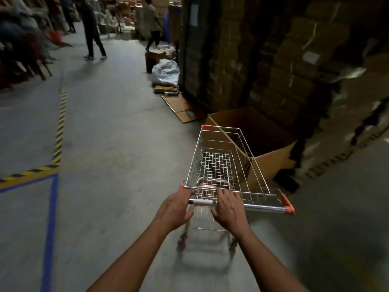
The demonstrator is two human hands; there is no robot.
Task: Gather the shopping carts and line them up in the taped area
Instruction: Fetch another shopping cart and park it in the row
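Both hands, left hand [175, 209] and right hand [228, 207], curled on shopping cart [219, 163] handle, cart's long axis toward 12 o'clock, blue tape [51, 207] probably the target, around 9 o'clock.

Shiny wire-metal cart [221, 163] (orange plastic corners), matt cardboard box [271, 148], smooth concrete floor [117, 148]

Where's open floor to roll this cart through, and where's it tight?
Bare concrete lies left of the cart, out to the striped tape and blue tape. Right side is crowded: open cardboard box against the basket, stacked cartons behind. Both hands, left, right, hold the handle.
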